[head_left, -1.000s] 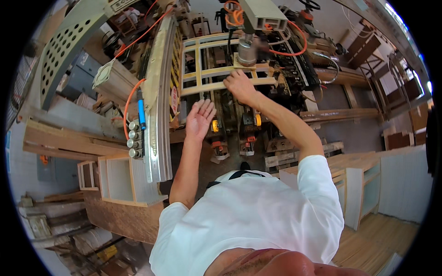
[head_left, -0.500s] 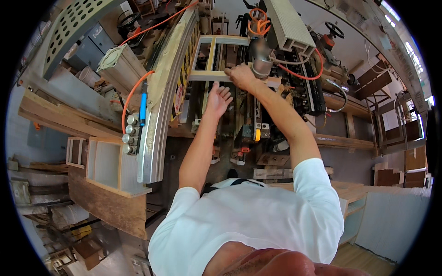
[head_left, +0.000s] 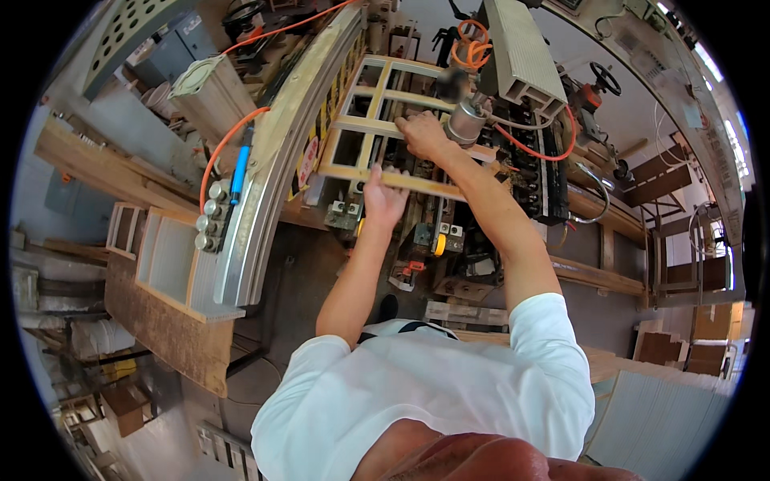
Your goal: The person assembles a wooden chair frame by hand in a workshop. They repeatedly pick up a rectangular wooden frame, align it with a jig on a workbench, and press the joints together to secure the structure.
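Wooden lattice frame [head_left: 385, 120] sits flat on the machine bed at 12 o'clock in the view, pale slats forming open rectangular cells. Its near rail runs toward 4 o'clock.

Left hand [head_left: 382, 196] at the frame's near rail, 6 o'clock side of the frame: fingers curled up against the rail edge, grasping it. Right hand [head_left: 423, 135] lies on top of the frame around its middle, fingers bent over a cross slat, pressing or gripping it; can't tell which.

Metal cylinder [head_left: 464, 122] just beside the right hand at its 3 o'clock, hanging under a grey ribbed housing [head_left: 523, 52]. Orange hose [head_left: 536, 144] loops from there toward 3 o'clock.

Curved aluminium guard rail [head_left: 277, 160] at 9 o'clock of the frame, blue-handled fitting [head_left: 239, 167] and orange cable [head_left: 220, 148] on its outer side. White panelled box [head_left: 172, 260] at 8 o'clock, leaning on a rough wood board [head_left: 164, 337]. Black valve wheel [head_left: 603, 78] at 2 o'clock. Stacked white panels [head_left: 666, 417] at 4 o'clock, well apart.
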The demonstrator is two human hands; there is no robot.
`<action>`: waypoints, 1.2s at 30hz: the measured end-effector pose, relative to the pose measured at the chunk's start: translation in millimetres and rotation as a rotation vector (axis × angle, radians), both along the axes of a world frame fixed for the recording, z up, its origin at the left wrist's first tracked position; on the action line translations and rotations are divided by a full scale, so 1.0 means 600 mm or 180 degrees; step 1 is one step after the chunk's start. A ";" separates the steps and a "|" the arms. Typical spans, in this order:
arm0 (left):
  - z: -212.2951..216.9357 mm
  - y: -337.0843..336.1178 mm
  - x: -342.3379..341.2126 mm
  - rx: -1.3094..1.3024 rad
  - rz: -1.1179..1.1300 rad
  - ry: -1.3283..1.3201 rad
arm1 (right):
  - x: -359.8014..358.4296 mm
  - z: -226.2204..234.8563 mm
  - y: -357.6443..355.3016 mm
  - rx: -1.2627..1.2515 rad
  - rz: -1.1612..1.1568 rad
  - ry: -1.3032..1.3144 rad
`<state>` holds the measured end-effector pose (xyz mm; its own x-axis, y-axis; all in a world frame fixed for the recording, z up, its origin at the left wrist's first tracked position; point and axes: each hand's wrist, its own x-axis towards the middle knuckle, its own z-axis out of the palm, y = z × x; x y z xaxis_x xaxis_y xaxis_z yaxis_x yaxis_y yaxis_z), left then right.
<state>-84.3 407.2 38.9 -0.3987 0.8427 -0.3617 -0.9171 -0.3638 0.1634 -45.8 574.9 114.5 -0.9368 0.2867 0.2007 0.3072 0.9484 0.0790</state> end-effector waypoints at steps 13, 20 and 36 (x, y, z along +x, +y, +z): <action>0.012 -0.475 0.144 -0.0201 -0.0666 -0.0156 | -0.031 -0.001 -0.018 -0.0008 -0.0275 -0.0722; -0.022 -0.630 0.173 0.0032 -0.0570 -0.0299 | -0.050 -0.002 -0.023 -0.0097 -0.0680 -0.0933; -0.243 -0.702 0.132 -0.2315 0.0550 -0.0088 | -0.073 -0.020 0.001 -0.0621 -0.0393 -0.0612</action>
<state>-5.4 -14.2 -107.0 -0.4864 0.3132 -0.8157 -0.8639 -0.3118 0.3955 -89.5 575.3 102.7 -0.9079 0.4165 -0.0473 0.4182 0.9077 -0.0332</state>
